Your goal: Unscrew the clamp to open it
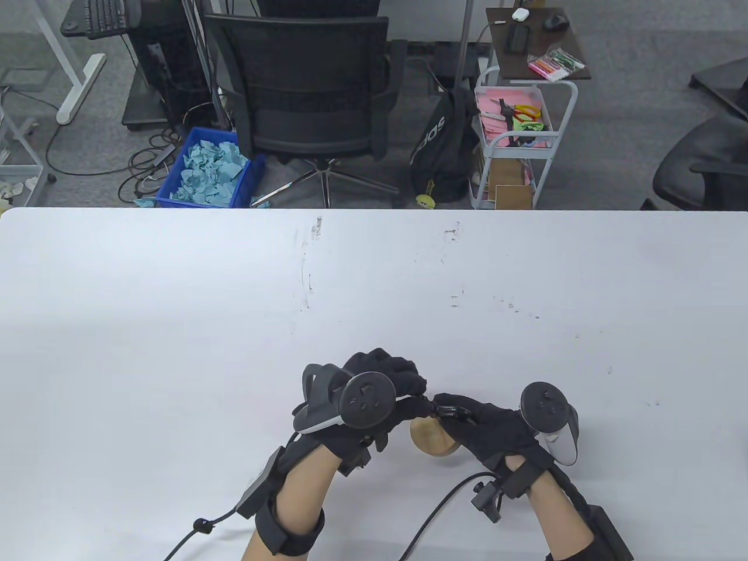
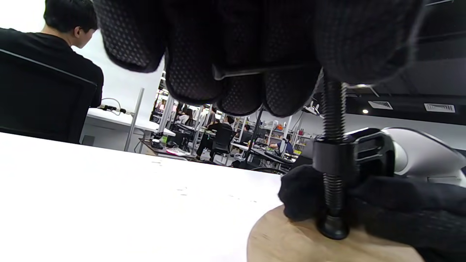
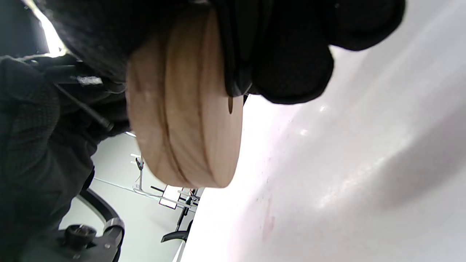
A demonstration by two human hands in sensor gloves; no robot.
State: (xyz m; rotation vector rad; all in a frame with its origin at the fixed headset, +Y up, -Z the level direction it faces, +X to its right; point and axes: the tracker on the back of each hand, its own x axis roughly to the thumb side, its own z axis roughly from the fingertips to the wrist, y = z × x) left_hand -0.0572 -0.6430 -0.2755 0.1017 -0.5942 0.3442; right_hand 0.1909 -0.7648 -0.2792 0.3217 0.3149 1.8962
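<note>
A small black screw clamp [image 2: 353,153] is fastened on a round wooden disc [image 1: 433,437]. In the left wrist view its threaded screw [image 2: 333,109] runs down through the frame and its foot presses on the disc [image 2: 291,240]. My left hand [image 1: 385,385] grips the thin metal handle bar [image 2: 255,71] at the top of the screw. My right hand [image 1: 485,429] holds the clamp frame and the disc [image 3: 182,109], lifted a little above the white table [image 1: 175,327]. The clamp is mostly hidden under my hands in the table view.
The white table's far edge lies at mid-frame. Beyond it stand a black office chair [image 1: 310,105], a blue bin of paper [image 1: 210,169] and a white cart [image 1: 514,140]. Glove cables [image 1: 444,508] trail near the front edge.
</note>
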